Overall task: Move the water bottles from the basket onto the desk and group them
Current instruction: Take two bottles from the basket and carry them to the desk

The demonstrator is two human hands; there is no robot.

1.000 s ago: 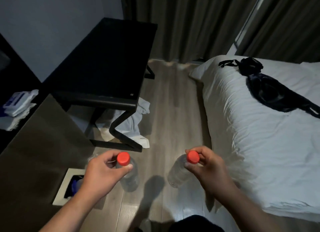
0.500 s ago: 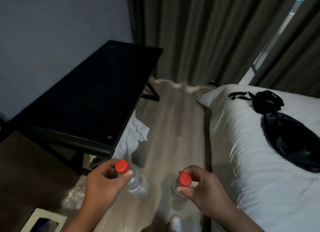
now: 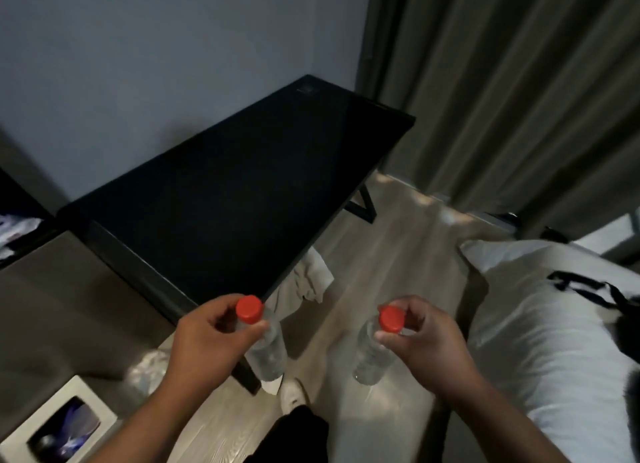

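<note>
Bottle count in hand: two, both clear and red-capped.

Nearest, at 7 o'clock low in frame: white-rimmed container [image 3: 100, 405] on the floor, blue items inside. Possibly the basket; cannot tell.

Left grip [image 3: 207, 334] at 7 o'clock of centre, thumb and fingers pinched round the neck of the left bottle [image 3: 268, 351], just under its cap [image 3: 248, 309]. Right grip [image 3: 426, 338] at 5 o'clock, clamped the same way on the neck of the right bottle [image 3: 372, 358].

Both bottles hanging below the grips over the wood floor, long axes near upright, caps up, bases swung slightly inward toward 6 o'clock. Well apart from each other; neither touching the bench [image 3: 242, 185].

Deciding relation: bench at 11 to 12 o'clock from both grips, near corner just beside the left cap, long axis running off toward 1 o'clock along the wall. Left grip clearly the nearer. Right grip out over open floor, bench at about 10 o'clock from it.

Judged next: lift and carry forward, left bottle down first near the close corner, right bottle brought across leftward to stand beside it. Height of bottle bases against the bench top: cannot tell. Worth watching, edge strike possible.

Farther out: pale cloth [image 3: 308, 282] under the bench, bed [image 3: 536, 341] at 3 to 4 o'clock, curtain [image 3: 502, 99] at 1 o'clock.
</note>
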